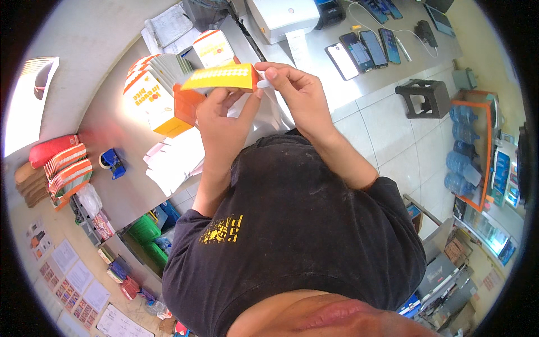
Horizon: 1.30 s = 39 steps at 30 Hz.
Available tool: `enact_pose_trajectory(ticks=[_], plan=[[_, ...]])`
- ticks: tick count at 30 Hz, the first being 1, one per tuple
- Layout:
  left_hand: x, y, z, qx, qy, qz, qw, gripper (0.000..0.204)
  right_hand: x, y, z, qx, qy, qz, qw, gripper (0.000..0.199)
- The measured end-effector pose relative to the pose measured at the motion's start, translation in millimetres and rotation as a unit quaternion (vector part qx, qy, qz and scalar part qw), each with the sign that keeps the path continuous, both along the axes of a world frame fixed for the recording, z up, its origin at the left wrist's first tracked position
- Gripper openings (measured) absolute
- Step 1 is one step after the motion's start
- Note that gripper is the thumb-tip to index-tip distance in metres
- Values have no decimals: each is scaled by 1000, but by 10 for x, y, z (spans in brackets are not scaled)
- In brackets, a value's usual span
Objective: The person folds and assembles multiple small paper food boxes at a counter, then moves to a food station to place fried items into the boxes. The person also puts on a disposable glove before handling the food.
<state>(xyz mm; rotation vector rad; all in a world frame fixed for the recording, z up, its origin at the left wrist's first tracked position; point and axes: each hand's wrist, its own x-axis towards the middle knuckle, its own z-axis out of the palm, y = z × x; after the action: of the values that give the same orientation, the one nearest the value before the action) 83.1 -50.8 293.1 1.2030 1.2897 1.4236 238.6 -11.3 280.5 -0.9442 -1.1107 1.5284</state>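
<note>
An orange, yellow and white cardboard box (224, 77) is held up in front of my chest, its narrow yellow side facing me. My left hand (222, 115) grips it from below, thumb near its right end. At that same end my right hand (297, 95) pinches the orange edge between thumb and fingers, beside a small white flap. Close behind on the left stands a row of similar boxes (149, 98), packed tightly together. Another printed box (213, 49) lies just beyond the held one. White paper sheets (178, 160) rest on the counter below my left wrist.
A white printer (286, 19) stands at the back, with several phones (370, 48) to its right. A blue tape dispenser (115, 163) sits on the left of the metal counter (106, 196). To the right, a dark stool (424, 98) stands on the tiled floor.
</note>
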Motion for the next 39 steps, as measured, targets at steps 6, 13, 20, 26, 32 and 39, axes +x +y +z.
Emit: enact_pose_trajectory(ticks=[6, 13, 20, 26, 32, 39], plan=[[22, -34, -39, -13, -41, -11, 999, 27, -86, -65, -10, 96, -57, -87, 990, 18], [-147, -22, -83, -29, -93, -37, 995, 21, -44, -89, 39, 224, -185, -60, 955, 14], [-220, -108, -90, -15, -85, -69, 994, 18, -8, -200, 99, 194, -176, -45, 964, 12], [-194, -128, -58, 22, -48, -41, 998, 11, -35, -210, 145, 172, -152, -40, 973, 12], [-150, -121, -140, 57, 108, 32, 992, 11, -173, -214, 60, 250, -197, -42, 947, 23], [-41, -30, -291, 66, 157, 130, 977, 24, -245, -102, -110, 286, -297, -78, 908, 7]])
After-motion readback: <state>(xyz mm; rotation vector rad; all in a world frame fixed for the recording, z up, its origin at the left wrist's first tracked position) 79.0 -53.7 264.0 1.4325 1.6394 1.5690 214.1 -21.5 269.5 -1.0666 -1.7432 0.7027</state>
